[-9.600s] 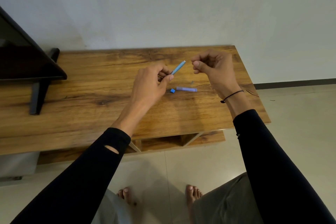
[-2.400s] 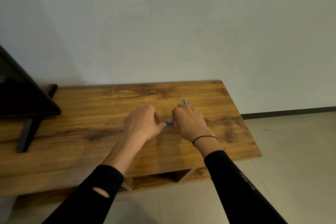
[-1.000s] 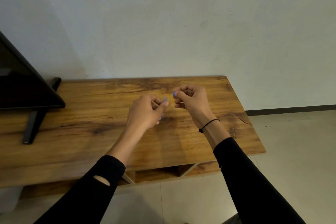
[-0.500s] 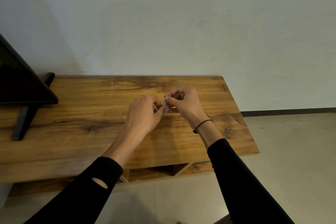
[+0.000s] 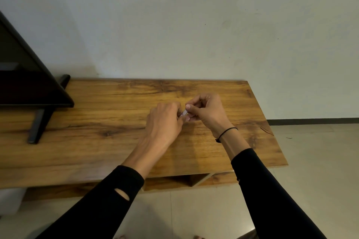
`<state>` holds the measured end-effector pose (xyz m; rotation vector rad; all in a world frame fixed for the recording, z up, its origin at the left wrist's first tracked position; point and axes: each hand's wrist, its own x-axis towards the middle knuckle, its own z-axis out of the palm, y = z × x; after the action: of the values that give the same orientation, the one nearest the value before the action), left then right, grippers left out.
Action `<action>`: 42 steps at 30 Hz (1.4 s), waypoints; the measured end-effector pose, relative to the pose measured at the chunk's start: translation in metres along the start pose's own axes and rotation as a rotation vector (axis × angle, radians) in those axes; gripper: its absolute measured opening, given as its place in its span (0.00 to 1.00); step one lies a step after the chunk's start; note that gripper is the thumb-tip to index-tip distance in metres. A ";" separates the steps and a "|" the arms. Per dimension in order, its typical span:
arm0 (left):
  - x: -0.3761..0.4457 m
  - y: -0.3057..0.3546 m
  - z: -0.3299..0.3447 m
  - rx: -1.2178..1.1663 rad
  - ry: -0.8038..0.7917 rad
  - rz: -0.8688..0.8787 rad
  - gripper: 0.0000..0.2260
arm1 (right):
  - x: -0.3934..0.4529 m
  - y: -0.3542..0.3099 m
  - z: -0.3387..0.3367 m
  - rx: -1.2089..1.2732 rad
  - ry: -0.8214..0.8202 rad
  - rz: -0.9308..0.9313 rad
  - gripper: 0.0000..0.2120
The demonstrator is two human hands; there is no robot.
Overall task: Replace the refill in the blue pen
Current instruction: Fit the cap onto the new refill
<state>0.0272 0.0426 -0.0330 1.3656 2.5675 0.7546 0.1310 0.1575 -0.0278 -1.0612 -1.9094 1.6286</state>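
Both hands meet above the middle of the wooden table (image 5: 108, 141). A short pale stretch of the blue pen (image 5: 183, 113) shows between the fingertips; the remainder is hidden inside the fists. My left hand (image 5: 165, 120) is closed around the pen's left end. My right hand (image 5: 206, 110) pinches its right end between thumb and forefinger. A black band circles the right wrist. No loose pen part is visible on the table.
A black TV (image 5: 25, 75) on a dark stand (image 5: 38, 124) occupies the table's left end. The table's right edge (image 5: 272, 128) drops to a tiled floor (image 5: 320, 170). A white wall rises behind. An open shelf (image 5: 180, 179) sits under the tabletop.
A second ago the hands were a little apart, the right one holding a small blue piece. They have come together and now stay joined on the pen, nearly still.
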 end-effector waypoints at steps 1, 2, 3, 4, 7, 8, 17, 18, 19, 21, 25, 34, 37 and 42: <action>0.000 0.000 0.000 -0.008 0.003 -0.003 0.10 | 0.000 0.000 0.002 0.021 0.020 0.007 0.04; 0.000 0.000 0.000 -0.013 0.008 -0.005 0.10 | -0.001 0.000 0.004 0.051 0.040 0.013 0.04; 0.001 0.001 0.000 -0.015 0.016 -0.008 0.10 | -0.002 0.000 0.006 0.083 0.058 0.016 0.04; 0.001 0.001 -0.001 -0.018 0.025 -0.012 0.09 | -0.003 0.000 0.008 0.114 0.072 0.014 0.03; 0.002 0.001 -0.005 -0.066 0.041 -0.029 0.08 | -0.005 -0.001 0.015 0.186 0.105 0.010 0.02; 0.002 0.000 -0.006 -0.076 0.042 -0.034 0.09 | -0.006 -0.002 0.017 0.203 0.114 0.014 0.02; 0.005 -0.005 -0.005 -0.124 0.032 -0.049 0.11 | -0.009 0.005 0.030 0.302 0.195 0.007 0.01; 0.006 -0.007 -0.004 -0.138 0.033 -0.054 0.11 | -0.009 0.005 0.029 0.312 0.190 0.007 0.02; 0.007 -0.008 -0.004 -0.153 0.033 -0.061 0.11 | -0.010 0.004 0.028 0.313 0.178 0.003 0.02; 0.008 -0.010 -0.005 -0.178 0.030 -0.081 0.11 | -0.009 0.003 0.025 0.262 0.146 -0.025 0.03; 0.008 -0.012 -0.005 -0.236 0.029 -0.126 0.12 | -0.005 -0.002 0.019 0.045 0.074 -0.104 0.02; 0.008 -0.002 -0.011 -0.241 -0.242 0.036 0.43 | 0.003 -0.002 -0.008 -0.001 0.117 -0.084 0.11; 0.006 -0.004 -0.010 -0.080 -0.153 0.141 0.41 | 0.000 -0.002 -0.014 0.026 0.080 -0.065 0.19; 0.006 0.000 -0.012 -0.022 -0.133 0.196 0.37 | -0.004 -0.001 -0.012 0.003 0.043 -0.066 0.20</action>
<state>0.0195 0.0426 -0.0217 1.6194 2.3423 0.6919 0.1421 0.1625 -0.0239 -1.0132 -1.8933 1.5600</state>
